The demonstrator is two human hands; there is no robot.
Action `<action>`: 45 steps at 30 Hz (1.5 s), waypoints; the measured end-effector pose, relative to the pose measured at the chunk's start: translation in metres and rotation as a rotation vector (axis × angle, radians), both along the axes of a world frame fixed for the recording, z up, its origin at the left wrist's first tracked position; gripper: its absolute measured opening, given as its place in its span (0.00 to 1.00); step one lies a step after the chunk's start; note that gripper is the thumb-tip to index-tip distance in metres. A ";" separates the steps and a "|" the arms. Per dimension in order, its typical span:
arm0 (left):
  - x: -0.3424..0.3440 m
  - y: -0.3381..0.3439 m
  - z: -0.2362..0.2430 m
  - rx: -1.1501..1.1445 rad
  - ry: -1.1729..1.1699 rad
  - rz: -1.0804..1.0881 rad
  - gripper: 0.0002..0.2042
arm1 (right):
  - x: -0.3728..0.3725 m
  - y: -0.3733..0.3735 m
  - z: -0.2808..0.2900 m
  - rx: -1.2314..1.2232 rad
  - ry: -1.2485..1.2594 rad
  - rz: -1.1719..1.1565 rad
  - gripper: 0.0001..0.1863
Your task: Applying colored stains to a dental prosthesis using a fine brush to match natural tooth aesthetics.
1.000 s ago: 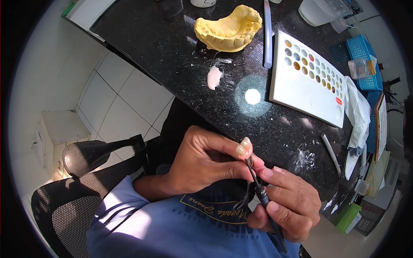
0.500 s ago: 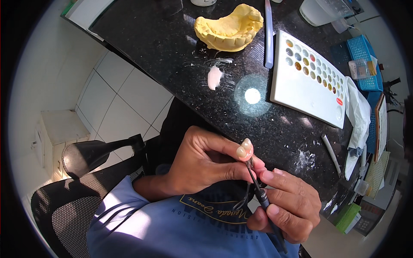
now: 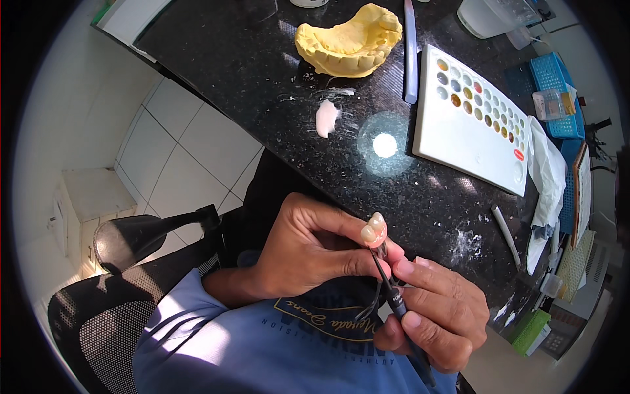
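Observation:
My left hand (image 3: 315,246) is closed, thumb and fingers pinched around a small dental bridge (image 3: 374,228) of glossy cream teeth with a pink gum-coloured base. Dark metal handles (image 3: 369,310), like those of forceps, hang below the thumb; whether they grip the piece is hidden. Between the fingertips of my right hand (image 3: 443,312) is a slim dark-handled tool (image 3: 398,304), slanting up to the left. Its thin tip touches or nearly touches the pink base; I cannot tell which.
On the black speckled bench (image 3: 262,85) stand a yellow plaster jaw model (image 3: 351,43), a pink-white smear of paste (image 3: 326,118), and a white palette (image 3: 459,141) with coloured wells. A long bluish stick (image 3: 410,59), crumpled white tissue (image 3: 548,164) and blue baskets (image 3: 554,82) lie beyond. A chair armrest (image 3: 141,240) is at left.
The slim tool's tip and my right hand have shifted slightly left, along the pink base. My left hand and the dental bridge hold nearly the same place.

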State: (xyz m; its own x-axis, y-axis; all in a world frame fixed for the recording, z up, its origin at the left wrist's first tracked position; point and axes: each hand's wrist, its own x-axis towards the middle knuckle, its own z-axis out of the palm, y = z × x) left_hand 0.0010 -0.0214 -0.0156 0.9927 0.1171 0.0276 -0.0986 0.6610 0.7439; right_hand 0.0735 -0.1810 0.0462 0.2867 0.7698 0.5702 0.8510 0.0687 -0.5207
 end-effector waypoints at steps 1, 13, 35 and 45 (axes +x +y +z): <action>0.000 0.000 0.000 0.017 -0.004 0.004 0.08 | 0.000 0.000 0.000 -0.001 -0.003 0.003 0.16; 0.000 0.002 -0.001 0.075 0.012 -0.012 0.09 | 0.001 -0.002 -0.004 0.021 -0.019 0.001 0.16; -0.001 0.001 0.000 0.013 0.014 -0.018 0.10 | 0.001 -0.004 -0.003 0.031 -0.007 -0.013 0.16; -0.002 0.002 0.001 0.005 0.030 -0.027 0.09 | 0.001 -0.004 -0.003 0.019 -0.003 -0.016 0.17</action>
